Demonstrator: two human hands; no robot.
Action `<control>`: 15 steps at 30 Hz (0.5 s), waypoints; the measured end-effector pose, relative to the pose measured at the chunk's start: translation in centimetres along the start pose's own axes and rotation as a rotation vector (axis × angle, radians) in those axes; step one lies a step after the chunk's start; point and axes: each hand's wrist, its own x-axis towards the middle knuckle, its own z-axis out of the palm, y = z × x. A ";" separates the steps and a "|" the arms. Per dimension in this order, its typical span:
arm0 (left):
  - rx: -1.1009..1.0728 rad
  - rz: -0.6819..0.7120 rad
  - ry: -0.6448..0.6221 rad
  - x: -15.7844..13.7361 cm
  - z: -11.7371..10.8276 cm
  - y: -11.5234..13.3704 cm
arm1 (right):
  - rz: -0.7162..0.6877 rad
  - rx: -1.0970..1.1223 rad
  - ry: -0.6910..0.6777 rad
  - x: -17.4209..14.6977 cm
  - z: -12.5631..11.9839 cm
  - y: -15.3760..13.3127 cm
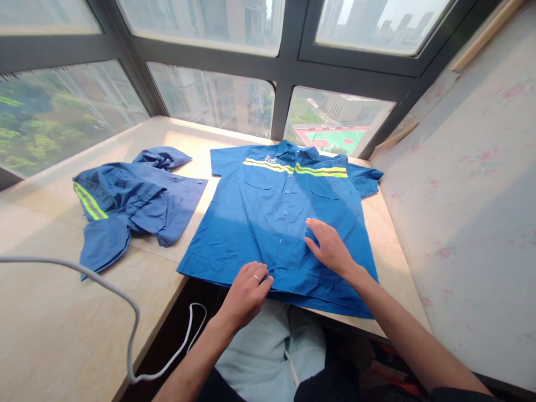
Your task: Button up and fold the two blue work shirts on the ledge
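Observation:
A blue short-sleeved work shirt [259, 223] lies front up on the ledge, its collar toward the window. Yellow-green and grey reflective bands cross the chest, and a row of buttons runs down the middle. At the bottom hem, beside the button strip, my left hand [250, 287] has its fingers curled closed on the fabric; a ring shows on one finger. My right hand [329, 243] is over the lower part of the shirt, right of the buttons, thumb and fingers apart and holding nothing. Whether its fingertips touch the cloth is hard to tell.
Another blue garment [142, 195] with a reflective band lies crumpled on the left of the pale ledge [37, 312]. A white cable [134, 318] loops over the ledge's front edge. Windows stand behind, and a flower-patterned wall [469, 223] bounds the right side.

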 end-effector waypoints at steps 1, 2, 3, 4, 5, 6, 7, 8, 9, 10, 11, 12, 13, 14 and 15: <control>-0.004 -0.007 0.006 -0.1 0.1 0.0 | -0.038 0.001 -0.024 1.1 0.1 -0.1; -0.017 -0.018 0.005 -0.3 0.2 0.0 | -0.062 -0.002 -0.049 2.3 0.3 -0.2; -0.039 -0.033 -0.004 -0.5 0.3 -0.1 | -0.066 -0.012 -0.075 3.7 0.6 -0.1; -0.066 -0.048 -0.018 -0.7 0.4 -0.1 | -0.052 -0.032 -0.100 5.2 1.0 0.2; -0.096 -0.058 -0.028 -0.8 0.5 -0.2 | -0.023 -0.062 -0.123 6.8 1.4 0.5; -0.122 -0.061 -0.025 -0.9 0.5 -0.3 | 0.004 -0.093 -0.154 8.3 1.9 1.0; -0.138 -0.055 -0.008 -1.0 0.5 -0.4 | 0.028 -0.119 -0.190 9.8 2.3 1.6; -0.135 -0.028 0.024 -1.1 0.5 -0.5 | 0.053 -0.138 -0.224 11.2 2.7 2.2; -0.108 0.022 0.070 -1.2 0.5 -0.6 | 0.069 -0.148 -0.254 12.4 3.0 2.8; -0.060 0.088 0.122 -1.4 0.4 -0.7 | 0.081 -0.154 -0.279 13.4 3.3 3.4; 0.003 0.158 0.173 -1.5 0.4 -0.7 | 0.090 -0.157 -0.296 14.2 3.5 4.0; 0.070 0.222 0.219 -1.6 0.4 -0.8 | 0.097 -0.159 -0.307 14.8 3.7 4.5; 0.131 0.272 0.258 -1.8 0.4 -0.7 | 0.105 -0.160 -0.313 15.2 3.8 4.9; 0.177 0.303 0.292 -1.9 0.4 -0.7 | 0.114 -0.161 -0.317 15.5 4.0 5.3; 0.204 0.314 0.318 -2.1 0.4 -0.6 | 0.124 -0.159 -0.322 15.6 4.1 5.6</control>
